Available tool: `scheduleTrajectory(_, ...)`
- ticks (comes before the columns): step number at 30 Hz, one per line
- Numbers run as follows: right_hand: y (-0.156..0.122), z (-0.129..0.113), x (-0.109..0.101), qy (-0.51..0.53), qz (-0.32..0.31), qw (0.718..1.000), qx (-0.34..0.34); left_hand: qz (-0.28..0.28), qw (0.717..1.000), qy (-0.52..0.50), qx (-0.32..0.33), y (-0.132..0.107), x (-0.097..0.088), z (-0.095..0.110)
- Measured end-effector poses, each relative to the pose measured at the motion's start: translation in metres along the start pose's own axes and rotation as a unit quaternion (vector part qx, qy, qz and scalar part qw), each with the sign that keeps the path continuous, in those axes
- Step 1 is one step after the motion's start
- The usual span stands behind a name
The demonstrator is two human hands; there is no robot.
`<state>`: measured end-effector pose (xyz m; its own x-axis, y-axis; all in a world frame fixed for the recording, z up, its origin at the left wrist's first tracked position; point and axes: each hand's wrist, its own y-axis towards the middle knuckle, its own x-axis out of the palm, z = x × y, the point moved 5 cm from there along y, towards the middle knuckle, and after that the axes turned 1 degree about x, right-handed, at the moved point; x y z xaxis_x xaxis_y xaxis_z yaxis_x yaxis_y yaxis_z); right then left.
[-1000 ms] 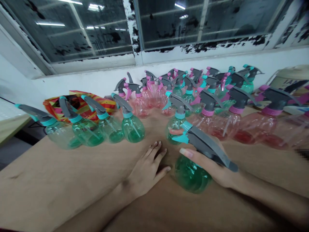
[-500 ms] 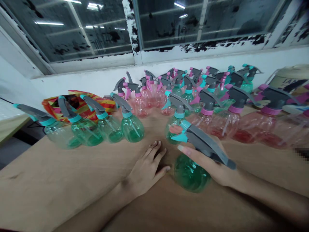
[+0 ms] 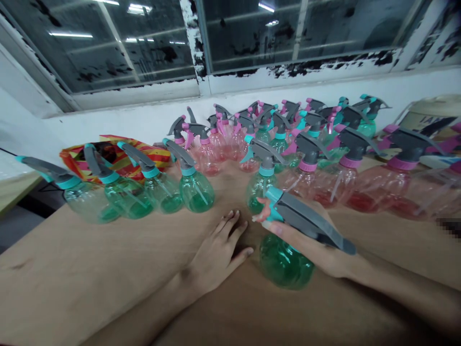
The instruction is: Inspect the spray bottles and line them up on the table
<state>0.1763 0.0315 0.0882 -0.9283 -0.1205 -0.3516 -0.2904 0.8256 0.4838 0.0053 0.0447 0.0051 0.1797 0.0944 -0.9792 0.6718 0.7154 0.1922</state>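
Head view: the right hand (image 3: 326, 262) holds a green spray bottle (image 3: 286, 266) around its neck, just under the grey sprayer head (image 3: 306, 216). The thumb runs along the near side below the sprayer, and a fingertip curls in front of the turquoise trigger (image 3: 275, 212). Green liquid shows inside the bottle; whether its base touches the table (image 3: 118, 274) is hard to tell. The left hand (image 3: 216, 259) holds nothing and lies palm down on the table, fingers a little spread, its thumb pointing towards the held bottle but apart from it.

Just behind the held bottle stands another green bottle (image 3: 260, 185), at the left end of a row of pink bottles (image 3: 363, 194) with pink collars that reaches the right edge. On the left, four green bottles (image 3: 197, 194) with turquoise collars stand in a line, low green liquid inside. Behind these is a red and yellow patterned bag (image 3: 153, 156). Farther back, pink and green bottles crowd together (image 3: 216, 144) near the white wall (image 3: 118, 119), under a window (image 3: 126, 53). A pale tub (image 3: 432, 110) with dark lettering sits at the far right.
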Motion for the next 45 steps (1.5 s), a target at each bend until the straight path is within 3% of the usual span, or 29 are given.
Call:
scheduleTrajectory(15, -0.0015, 0.0027, 0.0009, 0.009, 0.005, 0.999, 0.035, 0.024, 1.0, 0.02, 0.004, -0.0005, 0.001, 0.001)
scheduleTrajectory(27, -0.0012, -0.0011, -0.0011, -0.039, 0.007, 0.999, 0.028, 0.021, 1.0, 0.005, 0.001, -0.0011, 0.0018, -0.0011)
scheduleTrajectory(34, -0.0001, -0.0002, -0.0004, 0.0, 0.006, 1.0, 0.021, 0.038, 0.999, 0.002, 0.003, -0.0017, 0.0035, -0.0018)
scheduleTrajectory(45, 0.0007, -0.0021, 0.0012, 0.016, 0.004, 1.0, 0.007, 0.002, 1.0, -0.006, -0.001, 0.0002, 0.0001, -0.0004)
